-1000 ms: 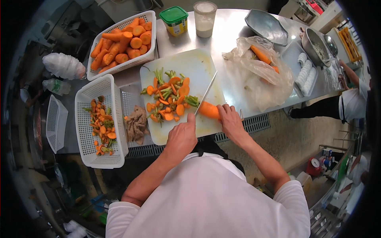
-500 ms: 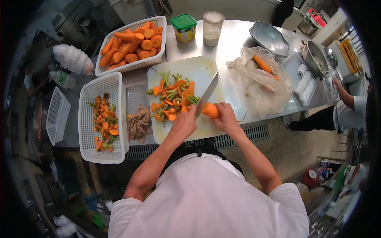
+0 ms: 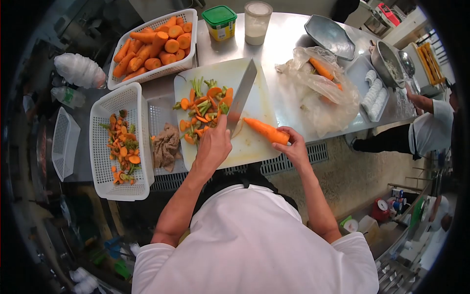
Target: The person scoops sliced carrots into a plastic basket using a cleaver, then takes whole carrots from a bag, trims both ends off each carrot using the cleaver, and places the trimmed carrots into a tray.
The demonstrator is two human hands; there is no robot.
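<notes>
My left hand point(image 3: 214, 147) is closed around the handle of a large kitchen knife point(image 3: 243, 90), its broad blade pointing away from me over the cutting board point(image 3: 252, 149). In my right hand point(image 3: 295, 148) is a carrot point(image 3: 267, 131), gripped at its thick end. The carrot's narrow tip points left towards the blade, with a small gap between them. Left of the knife, a pile of carrot trimmings point(image 3: 199, 113) with green stem stubs lies on the board, partly hidden by my left hand.
A white basket point(image 3: 93, 147) of carrot ends stands left, beside a crumpled brown cloth point(image 3: 166, 147). Behind is a basket point(image 3: 192, 41) of trimmed carrots, a green-lidded tub point(image 3: 220, 22) and a clear container point(image 3: 257, 24). Right are a plastic bag point(image 3: 338, 115) with carrots and another person's arm point(image 3: 423, 103).
My right hand has moved right and turned the carrot, so its narrow tip now faces the knife. The blade has moved left, away from the carrot. The green stub beside the blade now lies among the trimmings.
</notes>
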